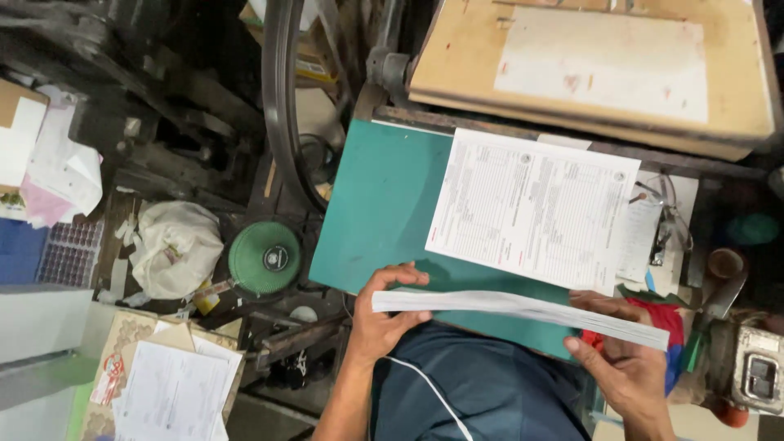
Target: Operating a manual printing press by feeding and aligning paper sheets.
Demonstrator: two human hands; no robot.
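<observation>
Holding a stack of white paper (523, 314) edge-on, low in the head view, just over the near edge of the green work surface (371, 212). Left hand (384, 314) clamped on the stack's left end, thumb on top, fingers curled underneath. Right hand (625, 359) gripping the right end the same way, thumb pressed against the near edge, palm under the sheets. Stack tilted a bit, right end lower and closer to the body.

Just beyond the stack, lying flat on the green surface: a printed form sheet (531, 208), white with dense small text, skewed slightly clockwise. More loose paper tucked under its right side.

Above that, a big wooden board (588, 65) with a pale sheet stuck on it, part of some heavy machine. Dark flywheel (282, 98) off to the left of it. Round green disc (264, 258) left of the surface, with a crumpled white bag (175, 245) beside it. Bottom left, a pile of printed papers (171, 392). Something red and blue (665, 327) under the right hand, can't tell what.
</observation>
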